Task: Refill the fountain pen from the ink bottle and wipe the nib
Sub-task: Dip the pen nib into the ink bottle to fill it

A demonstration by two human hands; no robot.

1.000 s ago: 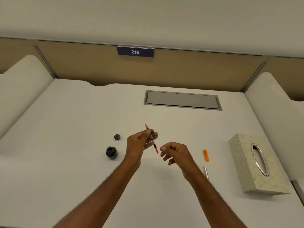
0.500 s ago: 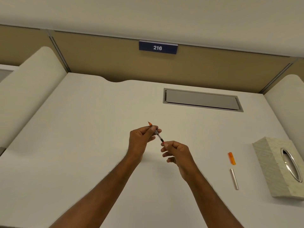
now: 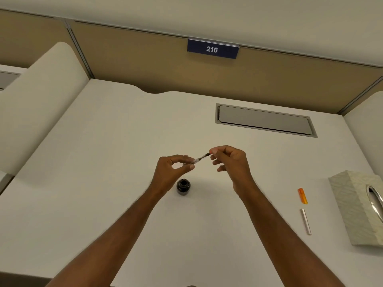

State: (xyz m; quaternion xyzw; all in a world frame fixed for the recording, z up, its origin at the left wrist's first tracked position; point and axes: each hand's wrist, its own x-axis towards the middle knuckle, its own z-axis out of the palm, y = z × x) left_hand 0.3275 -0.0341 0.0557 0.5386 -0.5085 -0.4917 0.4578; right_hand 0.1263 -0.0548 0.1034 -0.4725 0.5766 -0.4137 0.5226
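The thin pen section with its clear converter (image 3: pixel 200 158) is held level above the white desk (image 3: pixel 103 193), between both hands. My left hand (image 3: pixel 173 172) pinches its nib end, which the fingers hide. My right hand (image 3: pixel 229 162) pinches the red knob at the other end. The open dark ink bottle (image 3: pixel 183 186) stands on the desk just below and between my wrists. An orange pen piece (image 3: pixel 302 195) and a silver pen barrel (image 3: pixel 306 221) lie to the right.
A pale tissue box (image 3: pixel 350 208) with a metal oval opening stands at the right edge. A grey cable hatch (image 3: pixel 265 120) is set into the desk further back. Tan partition panels with a "216" sign (image 3: pixel 212 48) close off the rear.
My right hand has closed on the pen's red end, and the pen has swung from pointing up to lying level. The view has shifted, and the ink bottle is back in sight.
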